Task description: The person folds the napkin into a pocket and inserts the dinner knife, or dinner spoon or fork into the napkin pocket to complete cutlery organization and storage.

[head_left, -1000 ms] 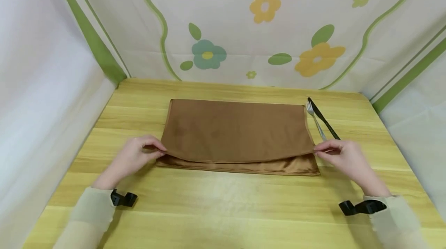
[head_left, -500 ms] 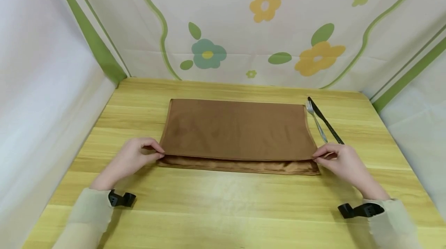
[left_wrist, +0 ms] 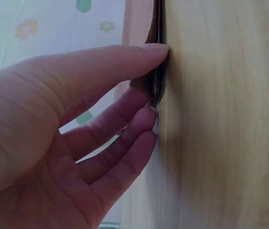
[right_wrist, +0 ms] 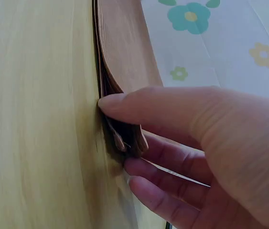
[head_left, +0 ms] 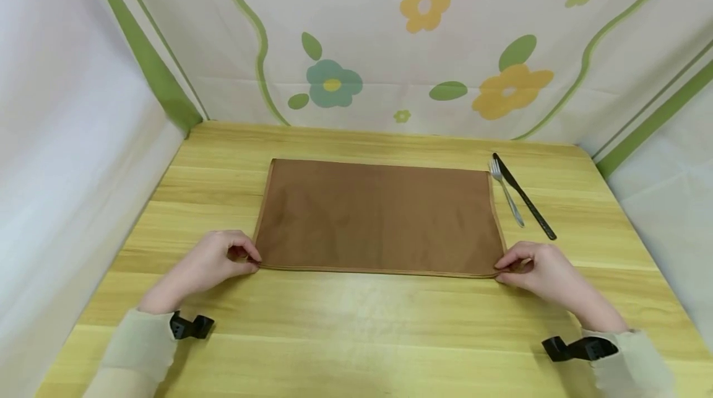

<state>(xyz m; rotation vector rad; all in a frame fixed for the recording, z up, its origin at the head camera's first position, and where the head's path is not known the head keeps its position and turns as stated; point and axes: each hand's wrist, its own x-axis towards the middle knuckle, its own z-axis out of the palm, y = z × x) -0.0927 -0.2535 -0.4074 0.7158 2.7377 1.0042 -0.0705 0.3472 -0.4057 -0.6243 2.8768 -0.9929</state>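
Observation:
A brown cloth napkin (head_left: 379, 218) lies folded into a wide rectangle on the wooden table, its top layer now over the lower one along the near edge. At the near left corner my left hand (head_left: 214, 265) pinches the cloth between thumb and fingers. My right hand (head_left: 543, 274) does the same at the near right corner. In the left wrist view the thumb (left_wrist: 148, 55) lies across the stacked cloth edges. The right wrist view shows the layers of the napkin (right_wrist: 124, 52) slightly parted at the corner, with the thumb (right_wrist: 120, 105) on them.
A silver fork (head_left: 507, 194) and a black knife (head_left: 526, 197) lie side by side to the right of the napkin, beyond the right hand. The wooden table (head_left: 356, 336) is bordered by a white curtain (head_left: 379, 45) with printed flowers at the back and sides.
Both hands have come nearer to the body and down, bringing the napkin's top layer over the shiny lower strip, which is now covered. The fork and knife stay in place.

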